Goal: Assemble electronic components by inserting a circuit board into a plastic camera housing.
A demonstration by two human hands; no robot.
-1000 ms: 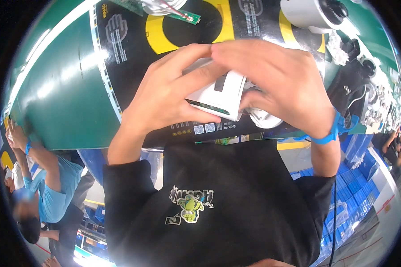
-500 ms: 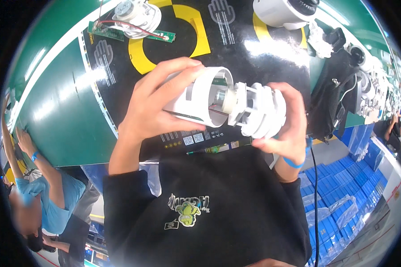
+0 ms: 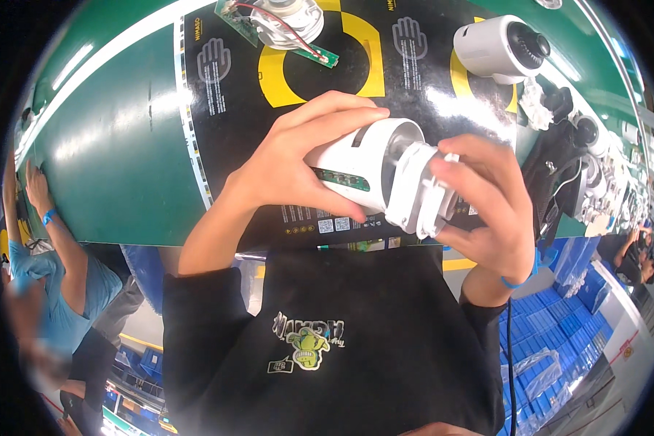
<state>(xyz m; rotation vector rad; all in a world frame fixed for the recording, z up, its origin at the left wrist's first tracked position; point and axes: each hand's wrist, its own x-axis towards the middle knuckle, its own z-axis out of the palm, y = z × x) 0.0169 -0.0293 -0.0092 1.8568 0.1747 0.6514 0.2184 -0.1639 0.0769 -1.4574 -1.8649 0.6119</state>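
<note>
My left hand is wrapped round a white cylindrical housing, tilted above the black mat. A slot in its side shows a green circuit board. My right hand grips a white ribbed plastic insert by its outer end, with fingertips on the ribs. The insert's inner end meets the open mouth of the housing and sits partly inside it. The motor part that goes inside is hidden by the housing wall.
A white motor assembly with a green board and red wire lies at the back. At the back right stands a white cylindrical device with a black end. A black bag lies at the right. A person in a blue shirt works at the left.
The insert has moved into the housing's mouth, closing most of the gap where the motor part showed. The housing has turned, bringing its slot and board into sight. The view has shifted.
</note>
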